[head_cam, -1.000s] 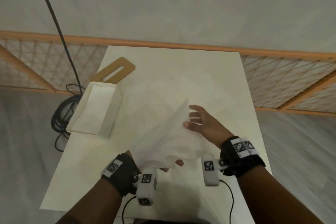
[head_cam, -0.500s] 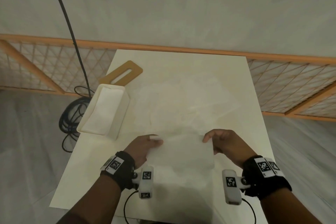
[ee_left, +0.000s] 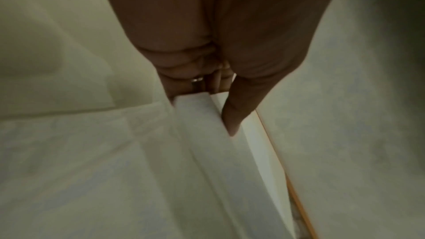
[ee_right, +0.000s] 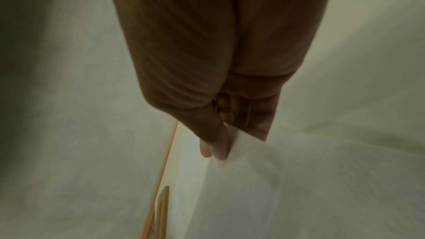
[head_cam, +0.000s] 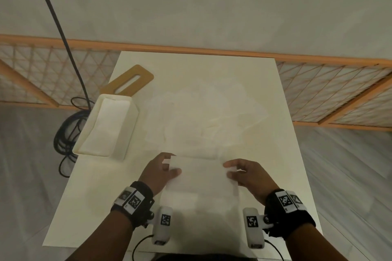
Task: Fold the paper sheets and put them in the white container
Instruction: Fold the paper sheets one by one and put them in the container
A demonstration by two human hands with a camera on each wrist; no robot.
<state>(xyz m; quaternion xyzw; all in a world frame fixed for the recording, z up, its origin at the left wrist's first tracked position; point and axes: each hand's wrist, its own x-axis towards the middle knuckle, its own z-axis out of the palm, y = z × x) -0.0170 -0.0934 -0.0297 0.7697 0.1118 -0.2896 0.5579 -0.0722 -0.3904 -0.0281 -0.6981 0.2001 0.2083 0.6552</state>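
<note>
A thin white paper sheet (head_cam: 199, 178) is held just above the near half of the cream table (head_cam: 275, 176). My left hand (head_cam: 167, 167) pinches its far left corner between thumb and fingers, and the left wrist view shows that corner (ee_left: 195, 108) under the thumb. My right hand (head_cam: 235, 168) pinches the far right corner (ee_right: 241, 137). More loose white sheets (head_cam: 203, 121) lie overlapping in the table's middle. The white container (head_cam: 125, 140) stands at the left edge, with folded white paper (head_cam: 104, 127) inside.
A tan wooden board with a slot (head_cam: 131, 79) lies behind the container. A black cable (head_cam: 63, 27) hangs down at the left and coils on the floor (head_cam: 65, 135). An orange lattice barrier (head_cam: 331, 89) runs behind the table.
A second ago the sheet was raised and slanted between my hands. Both hands have since pulled it toward me and spread it level, each pinching a far corner.
</note>
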